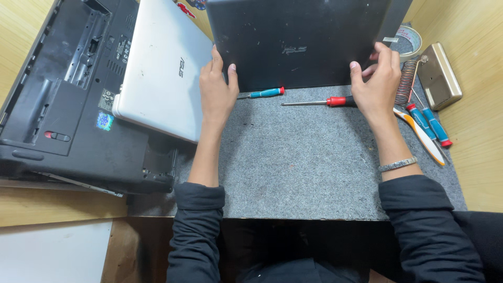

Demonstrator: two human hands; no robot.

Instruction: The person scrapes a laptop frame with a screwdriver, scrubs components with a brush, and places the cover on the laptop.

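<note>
Dark grey laptop [298,42], lid shut, lies flat at the twelve o'clock end of the grey felt mat [314,167], and both hands grasp its near edge. Going from nine o'clock across: a black laptop [63,105] rests upside down at the far left, its underside showing, and a white laptop [162,68] leans across its right part, closed. Next comes the left hand [217,89], fingers on top of the dark grey laptop's near-left corner with the thumb laid on its lid. Just to its right a small teal-handled screwdriver [264,93] lies on the mat, touching the laptop's edge or nearly so. A red-handled screwdriver [327,101] follows, its handle running under the right hand [377,84], which clasps the near-right corner. At three o'clock lie a coiled spring [406,84], two blue-handled screwdrivers [432,123], an orange-and-white tool [422,137] and a tan metal case [439,76].
</note>
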